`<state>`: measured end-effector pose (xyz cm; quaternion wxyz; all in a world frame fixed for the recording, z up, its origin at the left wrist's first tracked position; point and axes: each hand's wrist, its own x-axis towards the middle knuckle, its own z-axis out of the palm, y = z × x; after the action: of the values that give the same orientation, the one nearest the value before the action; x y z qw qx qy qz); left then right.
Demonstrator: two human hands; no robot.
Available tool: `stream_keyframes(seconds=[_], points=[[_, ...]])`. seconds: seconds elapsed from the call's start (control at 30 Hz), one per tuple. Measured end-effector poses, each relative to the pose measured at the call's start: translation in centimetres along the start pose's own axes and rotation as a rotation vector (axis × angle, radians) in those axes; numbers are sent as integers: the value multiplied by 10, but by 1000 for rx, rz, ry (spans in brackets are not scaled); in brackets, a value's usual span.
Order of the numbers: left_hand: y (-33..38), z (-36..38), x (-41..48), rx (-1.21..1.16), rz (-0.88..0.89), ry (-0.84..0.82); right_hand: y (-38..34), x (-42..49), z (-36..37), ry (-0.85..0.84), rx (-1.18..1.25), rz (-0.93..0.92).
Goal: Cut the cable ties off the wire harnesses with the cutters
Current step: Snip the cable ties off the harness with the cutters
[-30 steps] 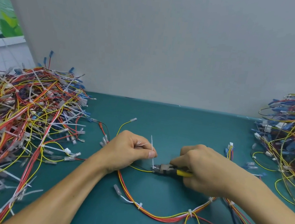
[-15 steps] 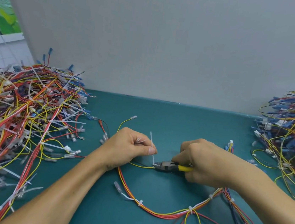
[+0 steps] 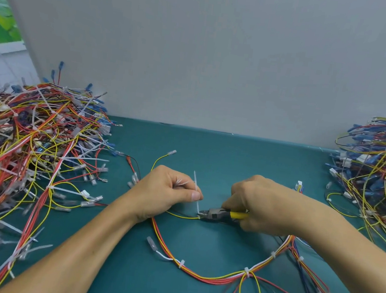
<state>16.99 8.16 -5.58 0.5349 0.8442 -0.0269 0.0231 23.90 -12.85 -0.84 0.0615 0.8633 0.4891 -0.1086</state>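
we pinched cable tie (image 3: 195, 188) tail upright in left hand (image 3: 167, 192), likely to tension it for cut. right hand (image 3: 260, 203) curled round cutters (image 3: 217, 214), nose at tie base. wire harness (image 3: 219, 277) lay looped on tabletop (image 3: 210, 153).

A harness (image 3: 207, 277) of red, yellow and white wires lies in a loose curve. One white tie (image 3: 195, 195) stands up from its yellow wire. The grey cutters (image 3: 217, 214), with yellow handles, touch the tie's bottom.
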Motion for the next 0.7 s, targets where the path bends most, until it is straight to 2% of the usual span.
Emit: stream_keyframes(seconds=[0.27, 0.37, 0.53, 0.7], points=[[-1, 3, 2, -25, -9, 16, -3, -1, 5, 62, -108, 0], [-3, 4, 3, -39, -23, 33, 1, -5, 3, 95, -74, 13], [-4, 4, 3, -54, 18, 80, 37, -30, -13, 265, 112, 273], [-1, 4, 6, -71, 34, 141, 57, -56, -7, 345, 316, 472]])
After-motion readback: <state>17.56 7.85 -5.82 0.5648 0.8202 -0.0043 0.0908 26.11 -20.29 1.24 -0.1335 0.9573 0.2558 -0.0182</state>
